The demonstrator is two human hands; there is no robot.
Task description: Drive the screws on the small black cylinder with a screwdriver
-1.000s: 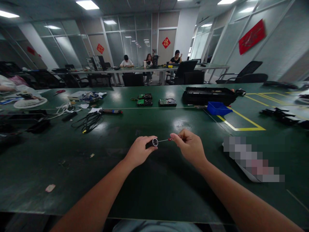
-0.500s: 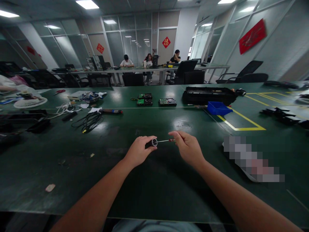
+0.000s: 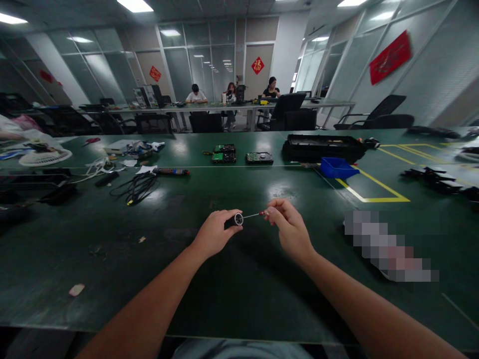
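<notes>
Between the thumb and fingers of my left hand (image 3: pixel 216 230) is a black cylinder (image 3: pixel 232 220) with a silver ring round its open end, which faces right. My right hand (image 3: pixel 291 225) grips a small screwdriver (image 3: pixel 263 213) by its reddish handle. The thin metal shaft points left, and its tip meets the ringed end of the cylinder; how far it reaches inside I cannot make out. Both hands are raised above the green table (image 3: pixel 247 294). Most of the cylinder's body is hidden by my left hand.
Circuit boards and drives (image 3: pixel 223 154) lie ahead, with another drive (image 3: pixel 259 158) beside them. A long black housing (image 3: pixel 324 147) and a blue bin (image 3: pixel 339 168) stand far right. Black cable (image 3: pixel 138 187) lies left. A blurred-out object (image 3: pixel 389 247) is at right. People sit at a distant table.
The fingers of my right hand have shifted on the screwdriver, showing more of its handle, which now tilts up slightly. My left hand and the cylinder have hardly moved.
</notes>
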